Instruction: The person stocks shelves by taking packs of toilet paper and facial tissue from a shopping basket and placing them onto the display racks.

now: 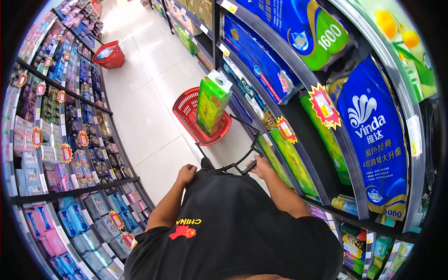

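Observation:
My right hand (262,167) is closed around the grip of a black basket handle (245,161), on the right side of my body. The handle reaches back to a red shopping basket (179,103) on the floor in front of me. A tall green pack of tissue paper (213,105) with a white top stands in the basket. My left hand (187,174) hangs beside my black shirt (224,210), its fingers curled with nothing visible in them.
Shelves on the right hold tissue packs, including a large blue Vinda pack (373,135). Left shelves (70,186) carry many small packets. Another red basket (109,55) stands farther up the tiled aisle (144,74), close to the left shelves.

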Demonstrator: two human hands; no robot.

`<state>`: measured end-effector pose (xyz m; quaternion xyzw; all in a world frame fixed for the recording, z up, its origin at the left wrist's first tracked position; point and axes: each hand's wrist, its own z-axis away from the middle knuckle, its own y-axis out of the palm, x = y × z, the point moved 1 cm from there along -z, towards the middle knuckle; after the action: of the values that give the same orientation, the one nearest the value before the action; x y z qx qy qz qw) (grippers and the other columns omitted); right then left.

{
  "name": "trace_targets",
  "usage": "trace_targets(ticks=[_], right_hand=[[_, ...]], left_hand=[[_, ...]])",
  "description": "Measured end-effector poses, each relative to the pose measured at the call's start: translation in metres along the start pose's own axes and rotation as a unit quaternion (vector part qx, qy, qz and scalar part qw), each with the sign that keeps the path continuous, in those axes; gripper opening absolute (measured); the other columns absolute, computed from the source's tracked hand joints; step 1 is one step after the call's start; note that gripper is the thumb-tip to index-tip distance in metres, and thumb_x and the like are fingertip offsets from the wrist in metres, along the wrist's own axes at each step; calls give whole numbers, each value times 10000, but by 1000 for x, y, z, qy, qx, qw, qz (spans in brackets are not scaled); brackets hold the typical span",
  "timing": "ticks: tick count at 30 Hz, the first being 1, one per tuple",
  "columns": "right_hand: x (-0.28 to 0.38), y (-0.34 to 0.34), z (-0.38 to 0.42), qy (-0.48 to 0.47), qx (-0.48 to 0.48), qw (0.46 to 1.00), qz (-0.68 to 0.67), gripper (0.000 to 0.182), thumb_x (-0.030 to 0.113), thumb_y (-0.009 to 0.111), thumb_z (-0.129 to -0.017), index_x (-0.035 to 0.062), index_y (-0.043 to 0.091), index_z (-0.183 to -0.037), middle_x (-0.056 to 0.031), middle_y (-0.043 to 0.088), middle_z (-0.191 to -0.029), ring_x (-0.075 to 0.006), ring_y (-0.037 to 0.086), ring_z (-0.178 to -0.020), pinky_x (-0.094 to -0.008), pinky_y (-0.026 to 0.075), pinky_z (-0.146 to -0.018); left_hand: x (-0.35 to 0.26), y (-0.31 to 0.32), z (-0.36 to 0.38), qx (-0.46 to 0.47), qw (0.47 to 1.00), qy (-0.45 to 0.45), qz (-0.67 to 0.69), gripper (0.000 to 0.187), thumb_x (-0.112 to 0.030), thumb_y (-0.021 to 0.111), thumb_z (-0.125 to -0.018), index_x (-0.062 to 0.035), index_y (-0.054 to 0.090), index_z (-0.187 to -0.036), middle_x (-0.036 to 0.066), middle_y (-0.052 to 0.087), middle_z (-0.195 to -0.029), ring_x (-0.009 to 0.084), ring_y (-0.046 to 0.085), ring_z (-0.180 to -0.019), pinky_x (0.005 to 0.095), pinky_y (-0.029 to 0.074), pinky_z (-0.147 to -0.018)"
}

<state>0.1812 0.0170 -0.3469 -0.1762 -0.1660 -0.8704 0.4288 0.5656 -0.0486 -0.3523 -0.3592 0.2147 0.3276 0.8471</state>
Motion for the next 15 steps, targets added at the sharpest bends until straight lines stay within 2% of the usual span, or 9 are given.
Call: trace_targets(ticks=[4,7,11,15], right_hand=[[3,47,5,13,-2,1000,-2,365,288,450,-1012,28,380,-1258,-174,607,-1001,-361,659,-939,-581,523,-849],[4,77,8,45,4,999,1,353,279,482,-1005,52,384,-1257,-182,598,-1060,-382,656,-960,-594,494,-880],[-5,114,5,63,12,998,-9,398,291,455,-1013,18,362,-1286,-222,582,-1130,-425,630,-1023,-620,475,-935],[-3,144,9,67,58,996,13,414,275,446,-1009,-21,373,-1289,-253,572,-1193,-445,623,-1044,-561,537,-880]], left_hand=[[28,-30,-19,8,1000,-1,0,437,-334,580,-862,40,695,-1058,232,697,-1041,332,664,-1013,390,499,-907],[57,-50,-33,15,1000,-8,0,434,-329,579,-859,43,696,-1049,232,699,-1030,334,664,-1010,390,498,-904],[81,-78,-38,8,998,-55,19,428,-324,576,-854,48,699,-1026,233,703,-991,330,671,-981,386,503,-882],[95,-90,-49,6,998,-56,25,408,-314,593,-856,43,700,-1025,204,714,-947,302,684,-907,375,518,-829]])
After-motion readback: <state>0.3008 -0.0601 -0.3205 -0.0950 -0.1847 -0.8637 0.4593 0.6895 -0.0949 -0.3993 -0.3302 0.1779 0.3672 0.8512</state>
